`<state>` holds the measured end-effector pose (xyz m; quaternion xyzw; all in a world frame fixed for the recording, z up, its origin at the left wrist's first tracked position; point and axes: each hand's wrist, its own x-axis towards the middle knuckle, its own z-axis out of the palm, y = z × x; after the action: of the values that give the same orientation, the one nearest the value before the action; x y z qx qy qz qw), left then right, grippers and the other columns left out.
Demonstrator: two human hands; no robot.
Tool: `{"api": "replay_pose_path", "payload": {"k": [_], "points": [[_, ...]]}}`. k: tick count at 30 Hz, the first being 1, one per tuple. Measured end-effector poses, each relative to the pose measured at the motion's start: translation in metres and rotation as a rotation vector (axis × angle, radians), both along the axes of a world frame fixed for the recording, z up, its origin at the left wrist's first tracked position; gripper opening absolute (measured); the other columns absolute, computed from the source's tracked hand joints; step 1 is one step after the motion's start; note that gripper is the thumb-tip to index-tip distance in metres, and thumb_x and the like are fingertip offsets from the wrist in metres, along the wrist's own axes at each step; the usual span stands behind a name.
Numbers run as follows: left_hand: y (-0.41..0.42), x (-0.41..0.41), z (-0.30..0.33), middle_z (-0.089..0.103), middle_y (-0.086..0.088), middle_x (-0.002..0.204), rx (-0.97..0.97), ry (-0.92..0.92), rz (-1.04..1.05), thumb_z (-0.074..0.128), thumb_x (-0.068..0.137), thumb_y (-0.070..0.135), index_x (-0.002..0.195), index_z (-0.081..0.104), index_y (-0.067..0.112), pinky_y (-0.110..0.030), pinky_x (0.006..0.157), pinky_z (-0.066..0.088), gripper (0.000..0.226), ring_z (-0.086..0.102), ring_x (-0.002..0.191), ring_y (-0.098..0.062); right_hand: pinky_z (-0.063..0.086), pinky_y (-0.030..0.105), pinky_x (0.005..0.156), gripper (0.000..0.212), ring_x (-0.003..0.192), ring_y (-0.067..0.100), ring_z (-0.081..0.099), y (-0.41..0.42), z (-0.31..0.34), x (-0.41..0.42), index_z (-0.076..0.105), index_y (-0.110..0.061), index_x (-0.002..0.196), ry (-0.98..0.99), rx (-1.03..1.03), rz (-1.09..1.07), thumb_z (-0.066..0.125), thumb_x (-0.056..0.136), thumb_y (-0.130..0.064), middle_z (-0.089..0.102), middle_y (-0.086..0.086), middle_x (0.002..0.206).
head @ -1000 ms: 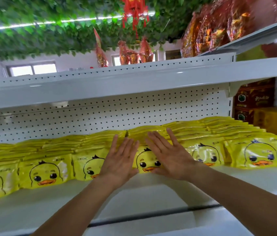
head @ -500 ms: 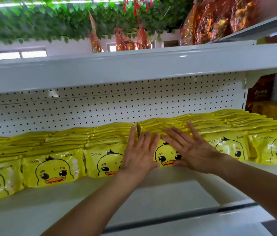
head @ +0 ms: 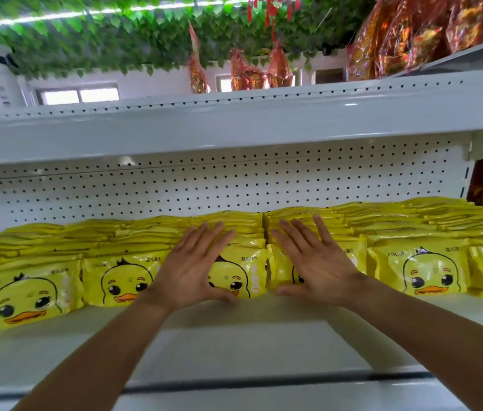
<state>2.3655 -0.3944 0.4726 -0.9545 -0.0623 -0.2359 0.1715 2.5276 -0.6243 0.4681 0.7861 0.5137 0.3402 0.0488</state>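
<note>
Pressing with the left hand [head: 192,271] and the right hand [head: 314,268], fingers straight and spread, grasping nothing, against the front yellow packets [head: 244,272] in the middle of the shelf [head: 234,336]. Probably done to set the two rows upright and even.

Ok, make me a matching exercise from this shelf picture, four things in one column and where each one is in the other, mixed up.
1 left hand
2 right hand
3 red foil bags
4 leaf garland

A on the top shelf
B flat against the duck pack left of the gap
C overhead, under the ceiling
D flat against the duck pack right of the gap

Pairs: 1-B, 2-D, 3-A, 4-C
</note>
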Motion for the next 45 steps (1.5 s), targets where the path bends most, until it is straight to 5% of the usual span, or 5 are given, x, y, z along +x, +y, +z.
{"api": "replay_pose_path", "payload": {"k": [7,20,31,38,45], "points": [[-0.002,0.022,-0.003,0.054,-0.005,0.137,-0.022,-0.073,-0.066,0.036,0.053,0.096,0.141,0.035,0.025,-0.046,0.098,0.048,0.113,0.057,0.118,-0.028,0.043,0.057,0.1,0.104,0.123,0.039,0.053,0.006,-0.005,0.015,0.04,-0.006,0.139,0.039,-0.021,-0.033,0.026,0.074,-0.085,0.053,0.019,0.137],[-0.013,0.012,-0.003,0.035,-0.003,0.155,0.063,-0.07,-0.029,0.024,0.058,0.099,0.15,0.027,0.025,-0.055,0.115,0.019,0.118,0.033,0.143,-0.021,0.023,0.064,0.109,0.093,0.141,0.03,0.033,0.014,0.003,-0.02,0.035,-0.007,0.147,-0.065,0.002,0.101,0.028,0.085,-0.076,0.035,0.016,0.152],[-0.007,-0.004,-0.006,0.027,-0.012,0.158,0.2,0.001,0.066,0.03,0.073,0.088,0.153,0.022,0.016,-0.055,0.114,0.025,0.108,0.031,0.144,-0.025,0.022,0.065,0.109,0.094,0.138,0.029,0.038,0.046,-0.005,-0.02,0.018,-0.006,0.152,-0.133,-0.106,-0.017,0.017,0.083,-0.071,0.029,0.017,0.154],[-0.007,-0.022,-0.009,0.024,-0.007,0.159,0.093,-0.046,0.062,0.023,0.074,0.086,0.152,0.011,0.025,-0.053,0.116,0.007,0.1,0.026,0.146,-0.024,0.016,0.063,0.108,0.087,0.135,0.027,0.043,0.048,-0.002,-0.035,0.044,-0.012,0.141,0.014,0.002,0.07,0.02,0.086,-0.074,0.043,0.012,0.147],[0.059,-0.088,-0.005,0.027,-0.005,0.158,0.051,-0.095,-0.004,0.026,0.081,0.081,0.152,0.021,0.023,-0.05,0.117,0.009,0.092,0.027,0.145,-0.026,0.019,0.057,0.109,0.08,0.136,0.026,0.04,0.086,0.005,-0.082,0.044,-0.009,0.14,0.012,0.134,0.092,0.02,0.091,-0.067,0.045,0.012,0.146]]}}
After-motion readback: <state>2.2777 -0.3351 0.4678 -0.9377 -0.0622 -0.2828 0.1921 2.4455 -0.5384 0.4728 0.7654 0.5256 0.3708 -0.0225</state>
